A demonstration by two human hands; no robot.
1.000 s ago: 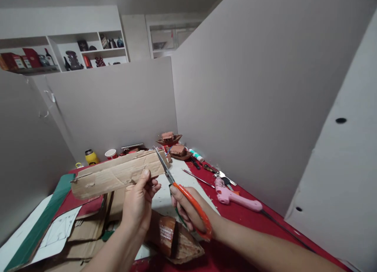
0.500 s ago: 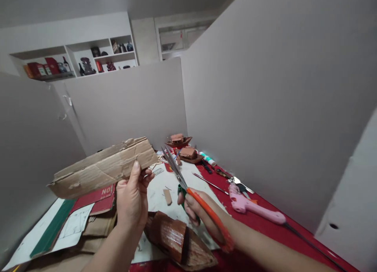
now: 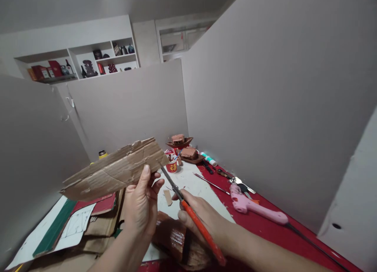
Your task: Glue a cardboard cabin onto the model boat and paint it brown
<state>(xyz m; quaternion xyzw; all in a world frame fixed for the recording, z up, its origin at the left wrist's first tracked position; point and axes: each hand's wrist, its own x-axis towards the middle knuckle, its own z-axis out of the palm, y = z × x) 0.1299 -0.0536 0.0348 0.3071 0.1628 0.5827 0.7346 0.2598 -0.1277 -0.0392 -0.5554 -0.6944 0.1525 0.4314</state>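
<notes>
A long creased piece of brown cardboard (image 3: 112, 170) is pinched near its right end by my left hand (image 3: 143, 201), thumb in front. My right hand (image 3: 200, 217) grips scissors (image 3: 193, 221) with orange-red handles. Their blades point up and left, with the tips at the cardboard's right end. Below both hands lies a brown model boat (image 3: 173, 236) with a glossy curved cover, partly hidden by my right hand and the scissors. A small cardboard strip (image 3: 167, 197) rests on the white sheet (image 3: 188, 181).
A pink glue gun (image 3: 256, 211), keys and a thin rod are on the red cloth (image 3: 253, 232) at the right. Farther back stand a red-and-white cup (image 3: 172, 164) and two model boats. Cardboard and a green strip (image 3: 55, 225) lie at the left. Grey panels surround the table.
The cardboard and my left hand have shifted right. The scissors have turned edge-on, and their tips have come to the cardboard's right end. The cup has come into fuller view.
</notes>
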